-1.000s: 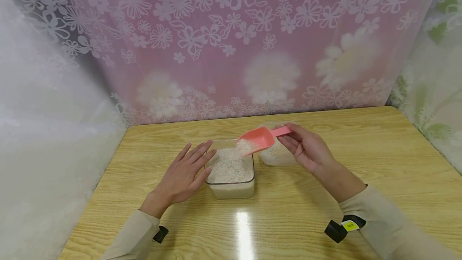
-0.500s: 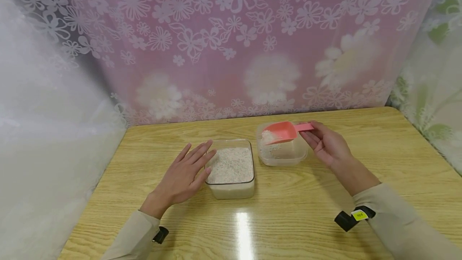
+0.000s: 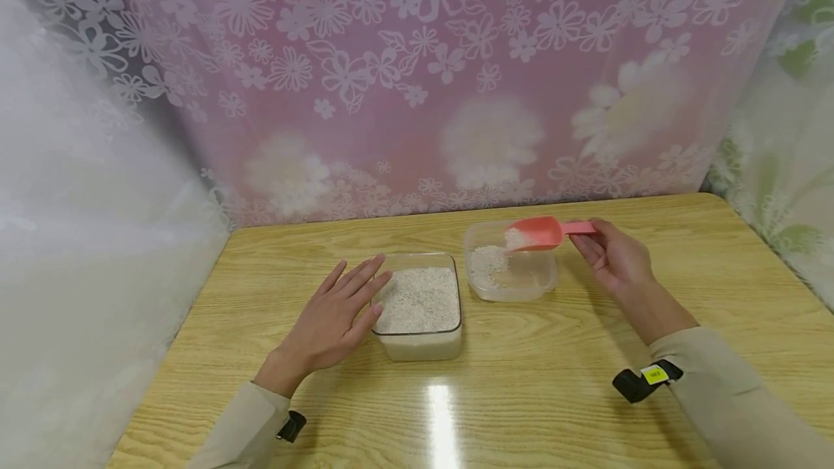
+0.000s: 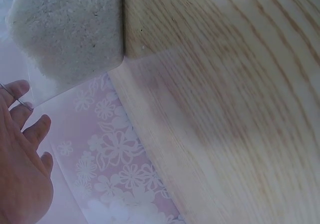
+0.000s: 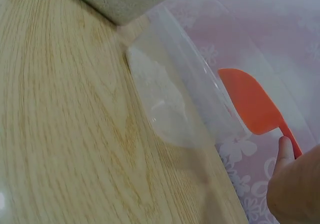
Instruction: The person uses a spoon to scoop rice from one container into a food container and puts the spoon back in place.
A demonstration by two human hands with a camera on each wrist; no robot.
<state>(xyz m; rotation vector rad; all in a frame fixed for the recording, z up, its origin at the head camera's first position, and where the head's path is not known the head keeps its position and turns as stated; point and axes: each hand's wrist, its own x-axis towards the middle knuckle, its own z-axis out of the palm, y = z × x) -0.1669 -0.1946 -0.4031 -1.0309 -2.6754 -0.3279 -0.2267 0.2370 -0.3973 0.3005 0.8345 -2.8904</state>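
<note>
In the head view my right hand [image 3: 615,259] pinches the handle of a pink scoop [image 3: 544,233], held over a clear plastic container [image 3: 515,295]. Some white rice lies at the scoop's tip, and more rice [image 3: 489,264] covers the left part of that container's bottom. To its left stands a glass container [image 3: 420,347] filled with rice [image 3: 420,302]. My left hand [image 3: 332,317] rests with straight fingers on its left rim. From the right wrist, the scoop [image 5: 252,104] appears above the plastic container's edge. Fingertips touch the glass rim in the left wrist view.
Both containers stand on a wood-grain table [image 3: 534,389], a small gap between them. A pink flowered curtain [image 3: 391,129] hangs behind the table's back edge. Pale sheets hang at the left and right sides.
My right hand has carried the scoop rightward from the glass container to over the plastic one. Rice has spilled from the scoop into the plastic container. The left hand has stayed put.
</note>
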